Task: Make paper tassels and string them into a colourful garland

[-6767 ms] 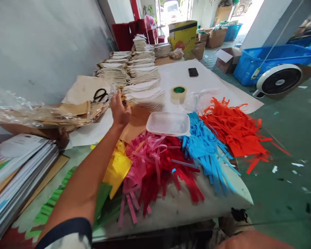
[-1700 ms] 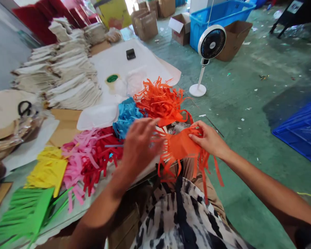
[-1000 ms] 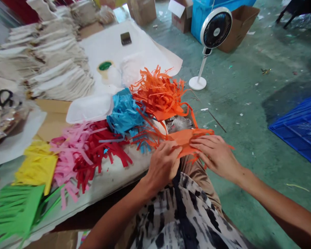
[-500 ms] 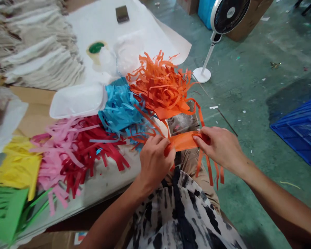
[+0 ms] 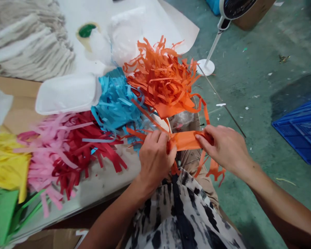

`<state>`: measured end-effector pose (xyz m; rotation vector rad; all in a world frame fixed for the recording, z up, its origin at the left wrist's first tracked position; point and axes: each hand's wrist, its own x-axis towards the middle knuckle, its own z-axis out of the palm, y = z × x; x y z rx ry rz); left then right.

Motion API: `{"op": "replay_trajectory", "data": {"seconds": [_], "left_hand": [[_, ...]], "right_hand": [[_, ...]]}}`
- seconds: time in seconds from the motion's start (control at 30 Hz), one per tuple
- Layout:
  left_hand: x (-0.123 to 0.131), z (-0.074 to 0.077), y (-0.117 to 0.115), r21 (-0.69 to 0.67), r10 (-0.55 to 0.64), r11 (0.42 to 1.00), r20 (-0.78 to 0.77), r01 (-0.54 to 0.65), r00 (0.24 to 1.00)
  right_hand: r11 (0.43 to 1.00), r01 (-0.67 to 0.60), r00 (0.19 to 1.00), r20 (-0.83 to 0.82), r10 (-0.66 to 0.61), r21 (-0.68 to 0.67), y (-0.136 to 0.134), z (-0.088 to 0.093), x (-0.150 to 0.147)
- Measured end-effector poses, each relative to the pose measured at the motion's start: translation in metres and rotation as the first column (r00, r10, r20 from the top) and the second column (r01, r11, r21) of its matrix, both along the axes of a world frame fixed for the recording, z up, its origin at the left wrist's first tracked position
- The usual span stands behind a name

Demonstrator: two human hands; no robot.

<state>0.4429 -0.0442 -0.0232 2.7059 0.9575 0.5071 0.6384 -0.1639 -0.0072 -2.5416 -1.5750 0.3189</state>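
Stretched between both hands above the lap is a piece of orange fringed tissue paper [image 5: 188, 140], its cut strips hanging at both ends. My left hand [image 5: 157, 157] is closed on its left end, and my right hand [image 5: 223, 147] pinches the right end. Just beyond, a heap of orange paper strips [image 5: 163, 81] lies at the table's corner. Blue paper strips [image 5: 116, 100] lie to its left, with red strips [image 5: 79, 148] and pink strips [image 5: 50, 152] nearer me. Yellow paper [image 5: 9, 162] and green fringed paper [image 5: 1, 211] are at the far left.
A white plastic tray [image 5: 67, 93] sits behind the pink strips, with a roll of tape [image 5: 87, 31] and clear plastic bags [image 5: 125, 34] farther back. Stacked cream cords [image 5: 28, 41] fill the back left. A white fan [image 5: 207, 65] and a blue crate [image 5: 300, 131] stand on the floor at right.
The view has shifted slightly, so the table things sit lower left or higher in the picture. Both hands keep hold of the orange paper, which looks a little flatter between them.
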Motion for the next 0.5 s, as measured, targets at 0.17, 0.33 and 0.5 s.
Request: {"op": "replay_trajectory", "data": {"seconds": [0.17,0.33,0.5], "left_hand": [[-0.001,0.005,0.006,0.185,-0.313,0.936,0.039,0.301,0.949],[0.001,0.015,0.02,0.116,-0.625,0.762,-0.125,0.637,0.771],[0.005,0.026,0.024,0.022,-0.676,0.726,-0.161,0.687,0.719]], "right_hand": [[1.0,-0.023,0.999,0.038,0.023,0.006,0.002,0.0,-0.005],[0.998,-0.032,0.999,0.006,0.032,0.054,-0.01,0.004,0.012],[0.983,0.024,0.998,0.06,-0.036,0.18,-0.053,0.021,0.06]]}}
